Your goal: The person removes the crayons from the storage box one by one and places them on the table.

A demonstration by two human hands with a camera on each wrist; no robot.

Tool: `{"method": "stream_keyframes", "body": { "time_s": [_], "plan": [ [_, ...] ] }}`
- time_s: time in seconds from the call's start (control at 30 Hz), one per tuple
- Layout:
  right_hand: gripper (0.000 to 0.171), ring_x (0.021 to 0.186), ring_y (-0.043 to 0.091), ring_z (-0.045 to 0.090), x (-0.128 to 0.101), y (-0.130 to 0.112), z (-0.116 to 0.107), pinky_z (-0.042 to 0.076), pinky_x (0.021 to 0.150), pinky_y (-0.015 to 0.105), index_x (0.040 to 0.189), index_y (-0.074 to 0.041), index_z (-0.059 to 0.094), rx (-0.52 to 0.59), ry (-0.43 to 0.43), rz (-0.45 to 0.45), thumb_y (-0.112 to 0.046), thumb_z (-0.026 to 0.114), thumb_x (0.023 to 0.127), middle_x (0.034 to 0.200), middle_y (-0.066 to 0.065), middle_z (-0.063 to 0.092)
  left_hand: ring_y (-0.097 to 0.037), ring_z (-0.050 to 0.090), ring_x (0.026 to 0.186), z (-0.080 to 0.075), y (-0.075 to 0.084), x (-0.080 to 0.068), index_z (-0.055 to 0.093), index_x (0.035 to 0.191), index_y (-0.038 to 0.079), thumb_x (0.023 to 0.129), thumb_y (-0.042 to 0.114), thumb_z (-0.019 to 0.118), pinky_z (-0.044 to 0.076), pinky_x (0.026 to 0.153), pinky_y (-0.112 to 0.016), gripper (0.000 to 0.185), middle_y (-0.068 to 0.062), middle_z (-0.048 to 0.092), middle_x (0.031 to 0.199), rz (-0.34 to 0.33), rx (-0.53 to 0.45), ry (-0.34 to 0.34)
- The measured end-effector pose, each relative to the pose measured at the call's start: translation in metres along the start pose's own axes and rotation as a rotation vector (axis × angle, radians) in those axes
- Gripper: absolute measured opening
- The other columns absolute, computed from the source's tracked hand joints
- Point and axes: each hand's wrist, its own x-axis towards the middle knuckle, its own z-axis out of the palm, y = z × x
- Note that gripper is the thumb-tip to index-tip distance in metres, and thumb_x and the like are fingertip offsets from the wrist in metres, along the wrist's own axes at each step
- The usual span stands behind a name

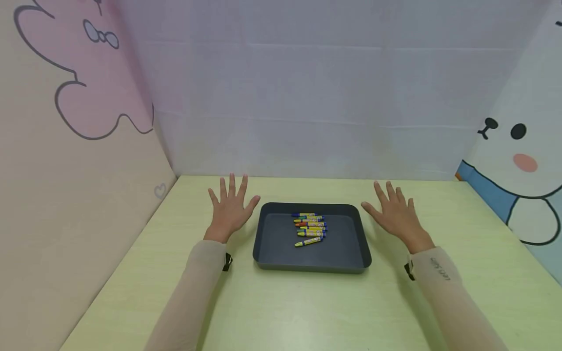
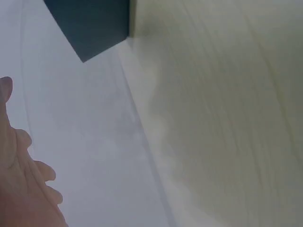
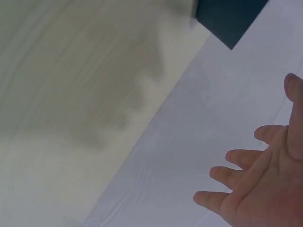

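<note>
A dark grey tray (image 1: 281, 253) stands on the table between the two hands. Several crayons (image 1: 311, 224) in yellow and blue wrappers lie in it, stacked roughly in a column, with one crayon (image 1: 309, 242) slightly tilted at the near end. To the tray's left is my left hand (image 1: 228, 212), fingers spread, holding nothing. My right hand (image 1: 397, 219) is on the other side, its fingers also spread and its grasp bare. Both wrist views show a corner of the tray (image 2: 94, 28) and the hand's palm side, apart from the tray.
The pale yellow-green table (image 1: 307, 312) runs back to a whitish cloth wall (image 1: 307, 107). Side panels carry cartoon drawings, a pink figure (image 1: 101, 87) at left and a white one (image 1: 518, 161) at right.
</note>
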Motion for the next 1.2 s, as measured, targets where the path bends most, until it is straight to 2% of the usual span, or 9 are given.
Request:
{"method": "stream_keyframes", "body": {
  "time_s": [0.17, 0.27, 0.4, 0.53, 0.63, 0.73, 0.87, 1.03, 1.2],
  "plan": [
    [0.079, 0.143, 0.050, 0.007, 0.004, -0.009, -0.015, 0.009, 0.111, 0.069, 0.155, -0.002, 0.005, 0.187, -0.061, -0.058, -0.055, 0.031, 0.101, 0.158, 0.029, 0.004, -0.030, -0.014, 0.149, -0.008, 0.001, 0.001, -0.004, 0.156, 0.021, 0.098, 0.063, 0.013, -0.013, 0.114, -0.062, 0.074, -0.008, -0.008, 0.162, -0.017, -0.404, -0.044],
    [0.078, 0.143, 0.049, 0.011, 0.006, -0.015, -0.022, 0.014, 0.112, 0.065, 0.155, -0.004, 0.006, 0.281, -0.110, -0.057, -0.055, 0.031, 0.101, 0.158, 0.027, 0.008, -0.023, -0.008, 0.150, -0.014, 0.003, 0.000, -0.003, 0.156, 0.021, 0.098, 0.063, 0.009, -0.006, 0.119, -0.054, 0.072, -0.001, -0.005, 0.163, -0.035, -0.604, -0.079],
    [0.076, 0.140, 0.049, 0.022, 0.007, -0.024, -0.027, 0.023, 0.109, 0.065, 0.155, -0.007, 0.015, 0.334, -0.153, -0.050, -0.056, 0.032, 0.100, 0.157, 0.025, 0.018, -0.015, -0.001, 0.150, -0.015, 0.002, -0.002, 0.000, 0.156, 0.025, 0.099, 0.061, 0.011, 0.003, 0.122, -0.044, 0.068, 0.006, 0.001, 0.163, -0.049, -0.860, -0.139],
    [0.070, 0.136, 0.046, 0.034, 0.011, -0.030, -0.029, 0.032, 0.107, 0.061, 0.150, -0.003, 0.030, 0.376, -0.168, -0.103, -0.051, 0.038, 0.100, 0.152, 0.024, 0.032, -0.014, -0.001, 0.150, -0.009, -0.001, -0.003, 0.000, 0.156, 0.021, 0.103, 0.052, 0.018, 0.000, 0.122, -0.041, 0.064, 0.003, 0.005, 0.163, -0.022, -1.170, -0.240],
    [0.063, 0.133, 0.043, 0.042, 0.015, -0.034, -0.029, 0.036, 0.105, 0.059, 0.145, -0.003, 0.042, 0.398, -0.201, -0.148, -0.047, 0.044, 0.100, 0.146, 0.023, 0.044, -0.017, -0.003, 0.150, -0.001, -0.005, -0.004, -0.001, 0.156, 0.015, 0.106, 0.042, 0.022, -0.002, 0.122, -0.040, 0.062, -0.001, 0.003, 0.163, 0.012, -1.327, -0.325],
    [0.055, 0.130, 0.039, 0.047, 0.020, -0.038, -0.028, 0.038, 0.105, 0.057, 0.139, -0.006, 0.051, 0.411, -0.269, -0.186, -0.043, 0.051, 0.098, 0.140, 0.019, 0.051, -0.019, -0.006, 0.150, 0.008, -0.009, -0.005, -0.001, 0.156, 0.011, 0.107, 0.029, 0.024, -0.003, 0.122, -0.040, 0.058, -0.003, 0.001, 0.163, 0.034, -1.411, -0.388],
    [0.049, 0.126, 0.035, 0.052, 0.028, -0.045, -0.027, 0.042, 0.104, 0.053, 0.135, -0.008, 0.057, 0.404, -0.368, -0.244, -0.038, 0.056, 0.096, 0.136, 0.016, 0.057, -0.019, -0.009, 0.150, 0.019, -0.013, -0.006, 0.001, 0.156, 0.009, 0.107, 0.016, 0.027, -0.003, 0.122, -0.040, 0.056, -0.003, -0.002, 0.163, 0.034, -1.464, -0.435],
    [0.045, 0.120, 0.033, 0.058, 0.040, -0.054, -0.022, 0.047, 0.100, 0.049, 0.132, -0.002, 0.058, 0.372, -0.440, -0.330, -0.028, 0.058, 0.096, 0.132, 0.017, 0.059, -0.020, -0.011, 0.150, 0.029, -0.014, -0.005, 0.004, 0.156, 0.007, 0.105, 0.005, 0.029, -0.003, 0.122, -0.040, 0.057, -0.004, -0.003, 0.163, 0.030, -1.471, -0.458],
    [0.040, 0.116, 0.031, 0.061, 0.048, -0.062, -0.014, 0.049, 0.097, 0.046, 0.129, 0.001, 0.060, 0.332, -0.465, -0.361, -0.022, 0.059, 0.096, 0.129, 0.018, 0.062, -0.020, -0.008, 0.150, 0.037, -0.011, -0.005, 0.007, 0.155, 0.006, 0.102, -0.001, 0.031, 0.001, 0.122, -0.039, 0.059, -0.005, 0.000, 0.163, 0.017, -1.437, -0.477]
  ]
}}
